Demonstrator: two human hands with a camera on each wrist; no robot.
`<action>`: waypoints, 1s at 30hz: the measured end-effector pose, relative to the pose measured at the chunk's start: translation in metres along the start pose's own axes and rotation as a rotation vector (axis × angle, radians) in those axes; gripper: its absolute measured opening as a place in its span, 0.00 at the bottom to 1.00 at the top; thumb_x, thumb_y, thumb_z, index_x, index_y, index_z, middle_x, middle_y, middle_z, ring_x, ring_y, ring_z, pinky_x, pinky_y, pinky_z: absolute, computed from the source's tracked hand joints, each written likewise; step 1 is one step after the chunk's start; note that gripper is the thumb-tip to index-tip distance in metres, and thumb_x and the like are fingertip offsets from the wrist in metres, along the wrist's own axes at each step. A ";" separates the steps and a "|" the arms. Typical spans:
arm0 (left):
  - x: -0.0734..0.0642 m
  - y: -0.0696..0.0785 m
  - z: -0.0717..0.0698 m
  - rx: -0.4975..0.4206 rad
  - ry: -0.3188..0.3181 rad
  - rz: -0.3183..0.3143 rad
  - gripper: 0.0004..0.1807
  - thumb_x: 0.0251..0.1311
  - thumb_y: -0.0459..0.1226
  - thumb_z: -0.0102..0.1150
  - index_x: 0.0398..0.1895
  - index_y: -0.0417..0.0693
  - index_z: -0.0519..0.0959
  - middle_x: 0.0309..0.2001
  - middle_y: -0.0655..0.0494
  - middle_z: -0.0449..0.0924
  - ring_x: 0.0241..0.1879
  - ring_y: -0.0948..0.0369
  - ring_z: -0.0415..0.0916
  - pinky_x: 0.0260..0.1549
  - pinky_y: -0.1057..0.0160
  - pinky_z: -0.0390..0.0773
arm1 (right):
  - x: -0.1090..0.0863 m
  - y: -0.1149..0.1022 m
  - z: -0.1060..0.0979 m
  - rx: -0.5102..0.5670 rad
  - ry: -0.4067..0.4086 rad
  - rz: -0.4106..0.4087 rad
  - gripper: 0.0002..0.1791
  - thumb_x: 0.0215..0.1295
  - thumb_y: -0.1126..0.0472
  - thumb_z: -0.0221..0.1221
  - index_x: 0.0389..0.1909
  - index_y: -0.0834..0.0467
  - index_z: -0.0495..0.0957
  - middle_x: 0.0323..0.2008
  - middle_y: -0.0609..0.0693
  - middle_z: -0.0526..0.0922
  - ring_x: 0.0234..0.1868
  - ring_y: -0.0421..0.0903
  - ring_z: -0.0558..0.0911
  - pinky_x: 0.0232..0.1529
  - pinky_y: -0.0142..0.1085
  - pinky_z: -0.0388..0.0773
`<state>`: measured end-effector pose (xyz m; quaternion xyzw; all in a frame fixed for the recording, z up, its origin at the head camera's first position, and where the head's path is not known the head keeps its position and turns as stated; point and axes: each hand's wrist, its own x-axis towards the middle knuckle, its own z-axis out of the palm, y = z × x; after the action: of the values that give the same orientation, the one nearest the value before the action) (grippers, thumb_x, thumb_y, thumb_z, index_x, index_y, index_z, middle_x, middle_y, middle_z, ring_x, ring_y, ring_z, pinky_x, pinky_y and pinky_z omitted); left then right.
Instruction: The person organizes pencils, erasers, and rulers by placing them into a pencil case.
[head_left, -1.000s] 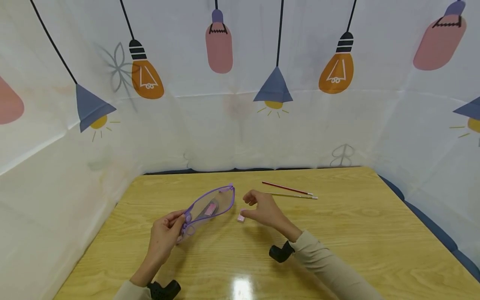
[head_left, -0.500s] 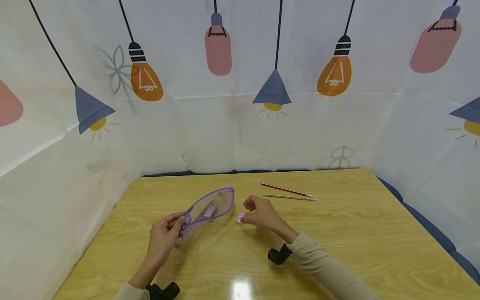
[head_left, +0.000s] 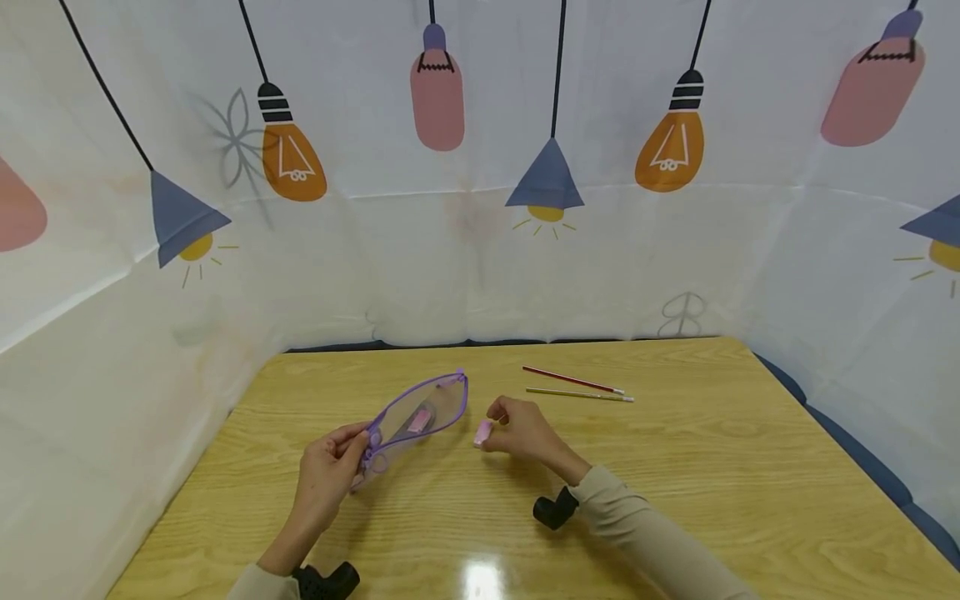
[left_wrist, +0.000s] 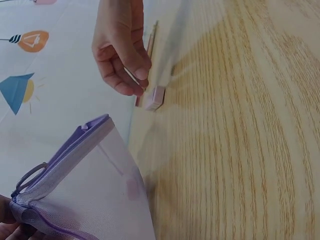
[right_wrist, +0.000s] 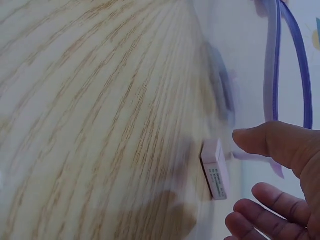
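while the left hand (head_left: 330, 471) pinched the pouch (head_left: 416, 417) by its zipper end | right hand (head_left: 525, 432), fingers loosely curled, hovered at the pink eraser (head_left: 482, 432) | eraser lay on the surface (head_left: 675, 467) beside the pouch

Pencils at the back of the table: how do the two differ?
The red pencil lies farther from the hands and slants; the yellow-green pencil lies nearer and closer to level. Their left ends sit apart, their right ends nearly meet. Colour differs: red against yellow-green. Both lie flat on the table, untouched, with pale tips on the right.
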<state>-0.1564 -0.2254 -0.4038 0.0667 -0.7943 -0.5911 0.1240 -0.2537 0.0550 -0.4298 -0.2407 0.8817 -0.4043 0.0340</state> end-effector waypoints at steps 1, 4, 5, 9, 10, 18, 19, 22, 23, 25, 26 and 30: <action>0.000 0.000 0.000 0.001 0.000 0.006 0.12 0.69 0.30 0.52 0.50 0.32 0.80 0.35 0.45 0.84 0.25 0.65 0.77 0.22 0.66 0.77 | 0.000 0.000 0.000 -0.004 0.002 0.001 0.23 0.48 0.56 0.74 0.42 0.62 0.78 0.42 0.54 0.81 0.44 0.53 0.79 0.43 0.45 0.77; 0.001 0.000 0.000 -0.003 -0.002 0.014 0.12 0.69 0.30 0.52 0.50 0.32 0.80 0.35 0.44 0.84 0.25 0.64 0.77 0.22 0.67 0.77 | 0.001 0.002 0.000 -0.012 0.005 0.003 0.23 0.48 0.57 0.74 0.41 0.62 0.78 0.42 0.54 0.81 0.43 0.53 0.79 0.44 0.45 0.76; 0.001 0.000 0.000 -0.003 -0.002 0.012 0.12 0.69 0.30 0.52 0.51 0.32 0.80 0.35 0.45 0.84 0.25 0.65 0.77 0.22 0.67 0.77 | 0.001 0.002 0.001 -0.017 0.004 0.003 0.23 0.48 0.57 0.74 0.41 0.62 0.77 0.42 0.54 0.81 0.43 0.53 0.79 0.44 0.45 0.76; 0.000 0.001 -0.001 -0.011 0.000 -0.002 0.13 0.69 0.30 0.52 0.51 0.32 0.80 0.36 0.45 0.84 0.25 0.65 0.76 0.21 0.68 0.76 | 0.003 0.005 0.003 -0.028 0.002 0.007 0.23 0.47 0.57 0.74 0.42 0.63 0.77 0.41 0.54 0.81 0.43 0.51 0.79 0.44 0.45 0.76; 0.000 0.001 -0.001 -0.012 -0.002 0.001 0.13 0.69 0.30 0.52 0.51 0.32 0.80 0.36 0.44 0.84 0.25 0.65 0.76 0.21 0.68 0.76 | 0.003 0.005 0.003 -0.032 0.003 0.006 0.23 0.47 0.58 0.74 0.42 0.63 0.77 0.41 0.54 0.81 0.43 0.51 0.79 0.44 0.45 0.76; 0.000 0.000 0.001 -0.017 -0.009 -0.008 0.13 0.69 0.30 0.52 0.51 0.31 0.80 0.36 0.44 0.84 0.27 0.64 0.78 0.23 0.66 0.78 | 0.003 0.007 0.007 -0.047 0.002 -0.015 0.22 0.46 0.61 0.74 0.40 0.62 0.77 0.39 0.52 0.81 0.41 0.50 0.78 0.42 0.42 0.76; 0.000 0.000 0.001 -0.018 -0.009 -0.010 0.13 0.69 0.30 0.52 0.51 0.31 0.80 0.36 0.44 0.84 0.27 0.64 0.78 0.23 0.67 0.78 | 0.004 0.008 0.008 -0.050 0.001 -0.019 0.21 0.45 0.61 0.74 0.40 0.63 0.77 0.38 0.52 0.81 0.40 0.50 0.78 0.42 0.42 0.76; 0.000 0.001 0.001 -0.022 -0.010 -0.013 0.13 0.69 0.30 0.53 0.51 0.31 0.80 0.36 0.44 0.84 0.27 0.64 0.78 0.23 0.67 0.78 | 0.005 0.008 0.008 -0.060 0.001 -0.027 0.21 0.46 0.61 0.74 0.40 0.62 0.77 0.37 0.51 0.81 0.39 0.49 0.78 0.41 0.40 0.75; 0.000 0.001 0.002 -0.024 -0.009 -0.012 0.13 0.69 0.30 0.53 0.51 0.31 0.80 0.36 0.44 0.84 0.27 0.64 0.78 0.23 0.67 0.78 | 0.005 0.008 0.009 -0.066 0.001 -0.035 0.21 0.45 0.61 0.74 0.39 0.62 0.77 0.36 0.51 0.81 0.38 0.49 0.78 0.40 0.40 0.75; -0.001 0.001 0.002 -0.031 -0.011 -0.005 0.13 0.69 0.30 0.53 0.51 0.30 0.79 0.36 0.44 0.84 0.26 0.64 0.78 0.22 0.67 0.77 | 0.005 0.007 0.009 -0.072 0.002 -0.046 0.21 0.45 0.62 0.74 0.39 0.63 0.77 0.35 0.51 0.80 0.38 0.49 0.78 0.39 0.40 0.75; -0.001 0.001 0.002 -0.032 -0.011 -0.001 0.13 0.69 0.30 0.53 0.52 0.30 0.79 0.36 0.44 0.84 0.26 0.64 0.78 0.22 0.67 0.77 | 0.005 0.008 0.009 -0.076 0.001 -0.048 0.21 0.45 0.62 0.74 0.39 0.62 0.77 0.35 0.51 0.80 0.37 0.49 0.78 0.39 0.39 0.75; -0.001 0.001 0.002 -0.036 -0.009 0.004 0.13 0.69 0.30 0.53 0.51 0.29 0.79 0.36 0.44 0.84 0.25 0.64 0.77 0.21 0.67 0.76 | 0.005 0.008 0.009 -0.083 0.000 -0.050 0.21 0.45 0.63 0.74 0.39 0.62 0.77 0.34 0.50 0.80 0.35 0.47 0.76 0.37 0.38 0.74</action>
<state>-0.1560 -0.2228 -0.4039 0.0602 -0.7842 -0.6053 0.1227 -0.2591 0.0504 -0.4407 -0.2637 0.8914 -0.3682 0.0139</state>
